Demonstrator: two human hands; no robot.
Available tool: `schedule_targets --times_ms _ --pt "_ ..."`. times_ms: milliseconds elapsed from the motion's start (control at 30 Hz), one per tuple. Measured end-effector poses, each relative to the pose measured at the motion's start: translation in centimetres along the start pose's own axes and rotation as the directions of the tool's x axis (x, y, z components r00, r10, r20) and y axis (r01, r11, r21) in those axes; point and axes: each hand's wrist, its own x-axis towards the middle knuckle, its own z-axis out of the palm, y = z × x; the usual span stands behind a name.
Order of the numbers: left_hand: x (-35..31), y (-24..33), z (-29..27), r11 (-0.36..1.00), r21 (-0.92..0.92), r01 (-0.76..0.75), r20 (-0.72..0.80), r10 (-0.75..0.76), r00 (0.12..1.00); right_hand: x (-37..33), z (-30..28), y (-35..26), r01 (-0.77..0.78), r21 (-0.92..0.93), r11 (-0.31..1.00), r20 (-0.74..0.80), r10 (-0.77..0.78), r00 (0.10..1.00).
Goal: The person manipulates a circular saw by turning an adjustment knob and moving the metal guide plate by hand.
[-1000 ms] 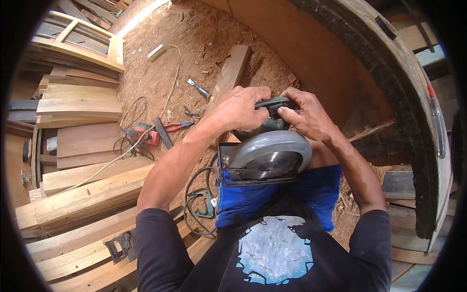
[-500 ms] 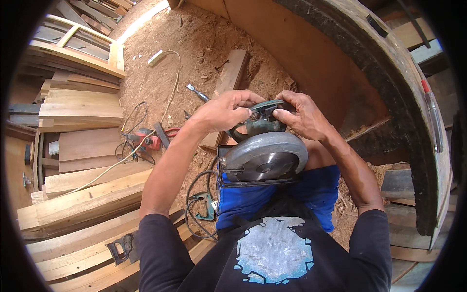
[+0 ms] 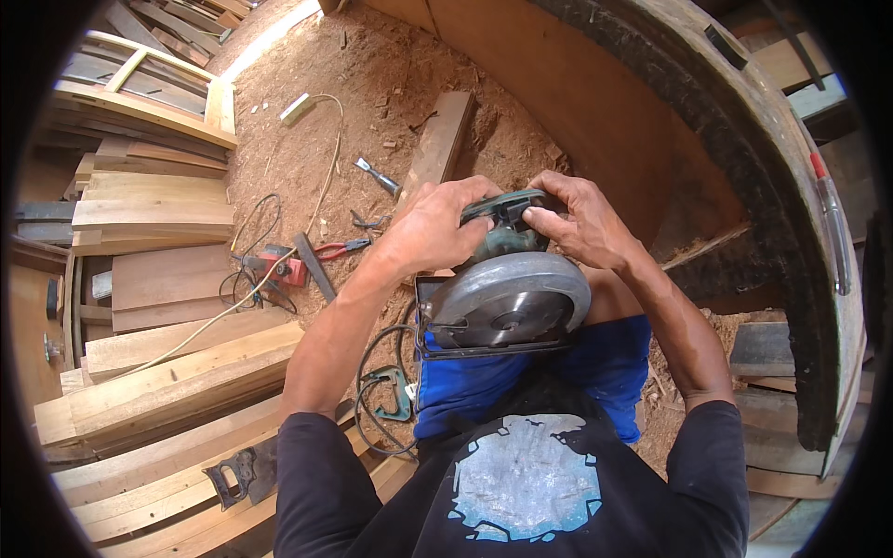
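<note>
A circular saw (image 3: pixel 502 279) lies across my lap, its round grey guard and blade toward me and its dark green handle away from me. My left hand (image 3: pixel 437 223) is closed around the left side of the handle, the thumb pressed on its top. On the other side my right hand (image 3: pixel 584 219) grips the handle end, fingers bent over it and thumb against a dark part. What lies under my fingers is hidden. Left of my knee, a loose green handle-shaped piece (image 3: pixel 387 394) sits among loops of black cord (image 3: pixel 365 409).
A chisel-like tool (image 3: pixel 376 175), red-handled pliers (image 3: pixel 340 248), a red power tool (image 3: pixel 284 265) and a white extension socket (image 3: pixel 296 109) lie on sawdust. Stacked boards (image 3: pixel 153 209) line the left, with a handsaw (image 3: pixel 237 476) on them. A curved wooden panel (image 3: pixel 791 177) rises at right.
My left hand has shifted right and closed further around the handle, covering the gap seen before. My left forearm moved slightly right. The right hand and the saw stay nearly still.
</note>
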Motion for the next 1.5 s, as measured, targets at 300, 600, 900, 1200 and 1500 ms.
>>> schedule_targets --times_ms 300,600,900,1200,1500 --pt "-0.8 -0.3 -0.1 0.995 0.037 -0.092 -0.013 0.093 0.996 0.0 0.1 0.2 0.022 0.018 1.000 -0.009 -0.021 1.000" --pt "-1.5 0.4 0.3 0.852 0.435 -0.290 -0.138 0.381 0.914 0.0 0.2 0.1 0.042 -0.020 0.999 -0.028 -0.042 0.999" --pt "-0.9 -1.4 1.0 0.768 0.512 -0.385 -0.181 0.534 0.826 0.2 0.2 0.3 0.014 -0.034 0.999 -0.040 -0.016 0.999" --pt "-0.4 -1.1 1.8 0.914 0.371 -0.165 -0.294 0.285 0.912 0.4 0.3 0.9 0.038 -0.029 0.999 -0.076 -0.040 0.996" --pt "0.1 -1.6 1.2 0.931 0.266 -0.248 -0.137 0.291 0.947 0.2 0.2 0.1 -0.006 -0.019 1.000 -0.051 0.005 0.999"
